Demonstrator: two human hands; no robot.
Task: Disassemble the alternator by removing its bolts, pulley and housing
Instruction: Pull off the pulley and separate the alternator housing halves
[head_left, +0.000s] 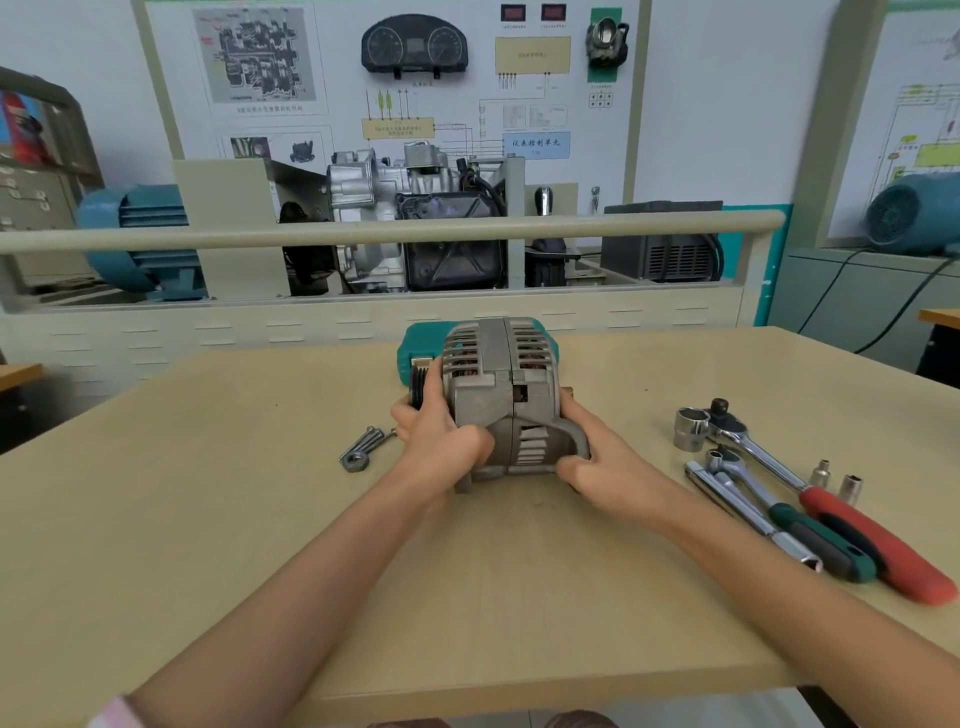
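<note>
The grey alternator (496, 384) lies on its side in the middle of the wooden table (208, 493), its black pulley (418, 382) pointing left. My left hand (439, 434) grips the left housing half, fingers curled behind it near the pulley. Around the right housing half my right hand (597, 457) holds on, thumb at its lower bracket. A seam between the two halves faces me. Several removed bolts and a nut (363, 447) lie just left of my left hand.
A teal tool case (421, 345) sits behind the alternator. Right of my hands lie a large socket (691, 428), a red-handled ratchet (831, 504), a green-handled ratchet (795, 525), an extension bar and two small sockets (839, 480). An engine training stand rises beyond the table.
</note>
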